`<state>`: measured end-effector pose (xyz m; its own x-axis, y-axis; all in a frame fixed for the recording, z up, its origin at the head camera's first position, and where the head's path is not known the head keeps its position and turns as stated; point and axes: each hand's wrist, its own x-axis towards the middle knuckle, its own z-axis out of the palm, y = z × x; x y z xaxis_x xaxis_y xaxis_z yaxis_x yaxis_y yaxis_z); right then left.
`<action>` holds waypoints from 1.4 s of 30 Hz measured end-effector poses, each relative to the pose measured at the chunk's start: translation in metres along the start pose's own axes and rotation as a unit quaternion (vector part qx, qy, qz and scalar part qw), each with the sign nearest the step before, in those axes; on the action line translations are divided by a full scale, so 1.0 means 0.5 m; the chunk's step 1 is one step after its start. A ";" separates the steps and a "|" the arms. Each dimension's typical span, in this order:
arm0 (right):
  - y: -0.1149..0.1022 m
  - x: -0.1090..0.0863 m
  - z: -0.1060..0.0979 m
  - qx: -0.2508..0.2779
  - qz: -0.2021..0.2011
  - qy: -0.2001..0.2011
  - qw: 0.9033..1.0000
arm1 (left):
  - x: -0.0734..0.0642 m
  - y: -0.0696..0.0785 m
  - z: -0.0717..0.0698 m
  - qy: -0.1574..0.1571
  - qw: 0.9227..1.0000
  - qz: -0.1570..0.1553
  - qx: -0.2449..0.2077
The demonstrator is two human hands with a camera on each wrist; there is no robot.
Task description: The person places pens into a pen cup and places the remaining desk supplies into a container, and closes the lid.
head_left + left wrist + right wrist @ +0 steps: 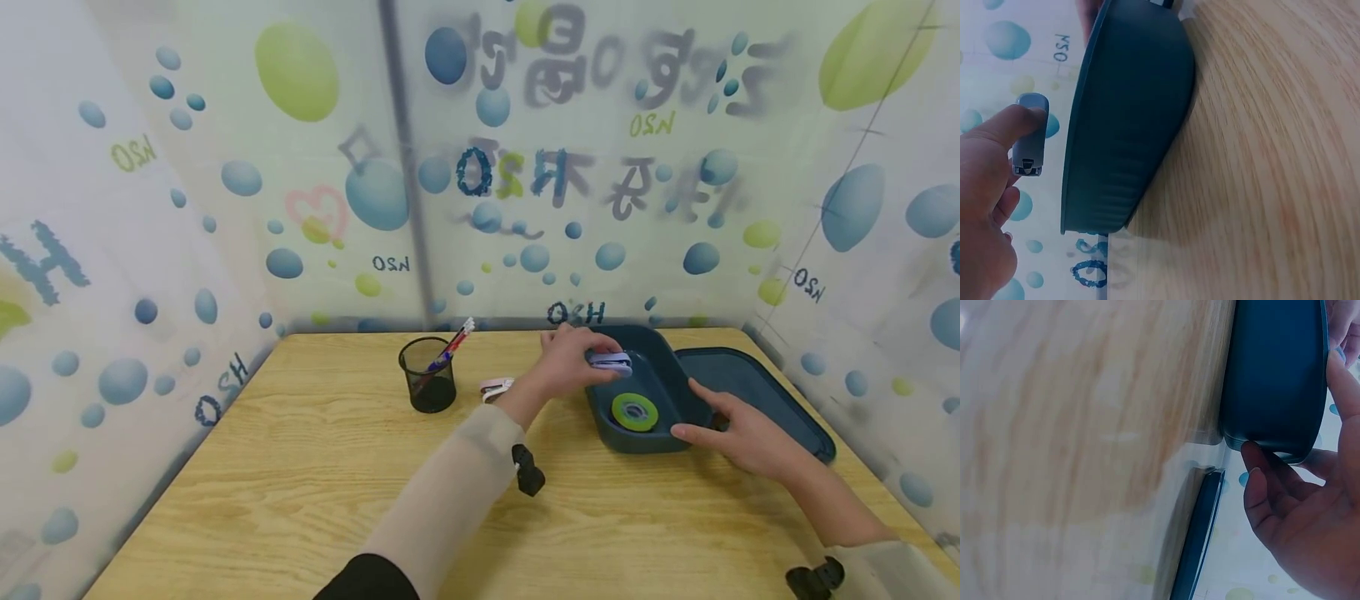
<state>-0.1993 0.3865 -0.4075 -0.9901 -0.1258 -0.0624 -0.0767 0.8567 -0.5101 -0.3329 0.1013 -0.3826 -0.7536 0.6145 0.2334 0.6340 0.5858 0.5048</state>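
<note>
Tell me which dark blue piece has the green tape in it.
The deep box, held at its side by the right hand: the green tape lies inside it. The other piece, to its right, is shallow and lies flat.

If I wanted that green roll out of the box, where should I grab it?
Probably by opposite sides of its outer edge, from above: the green roll lies inside the open box, whose walls would hinder a sideways reach.

You pinch a small lavender stapler (611,363) in your left fingers (602,341), held above the rim of the dark teal bin (641,442). Open-topped and round-cornered, the bin stands upright on the tabletop (330,467), its right end gripped by your right fingers (708,398).
</note>
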 end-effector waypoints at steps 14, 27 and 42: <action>-0.005 0.000 0.003 0.009 -0.004 0.005 1.000 | 0.035 0.022 0.048 -0.011 0.998 -0.011 0.065; -0.009 -0.002 0.004 0.020 -0.005 0.009 1.000 | 0.054 0.044 0.060 -0.035 0.994 -0.018 0.107; -0.003 -0.001 0.001 0.000 0.009 0.003 1.000 | 0.010 0.005 0.007 0.003 1.000 0.014 -0.018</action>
<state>-0.1986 0.3848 -0.4071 -0.9921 -0.1077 -0.0651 -0.0598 0.8586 -0.5091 -0.3345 0.1075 -0.3830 -0.7374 0.6265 0.2524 0.6474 0.5491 0.5285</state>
